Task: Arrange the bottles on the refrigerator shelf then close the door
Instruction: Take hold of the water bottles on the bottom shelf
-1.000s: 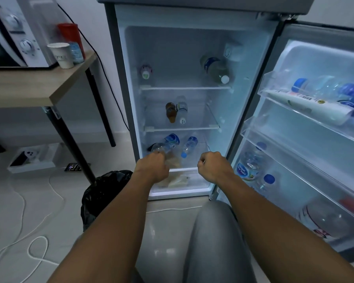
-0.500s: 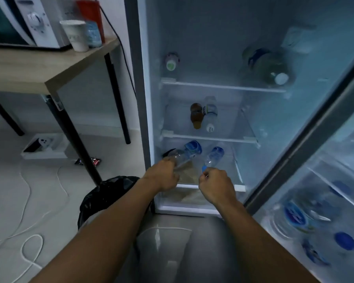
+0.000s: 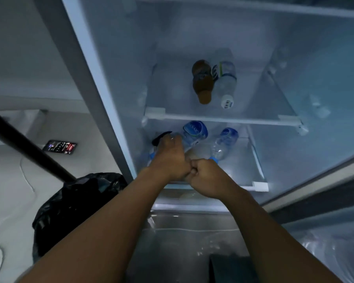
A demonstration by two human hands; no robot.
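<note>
Your right hand pinches the blue cap of the water bottle lying neck-first toward you on the bottom shelf (left hand curled over its neighbour).

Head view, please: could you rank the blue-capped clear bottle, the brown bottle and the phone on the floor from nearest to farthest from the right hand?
From the right hand:
1. blue-capped clear bottle, at its knuckles, bottom shelf.
2. brown bottle, shelf above.
3. phone, floor, far left.
</note>
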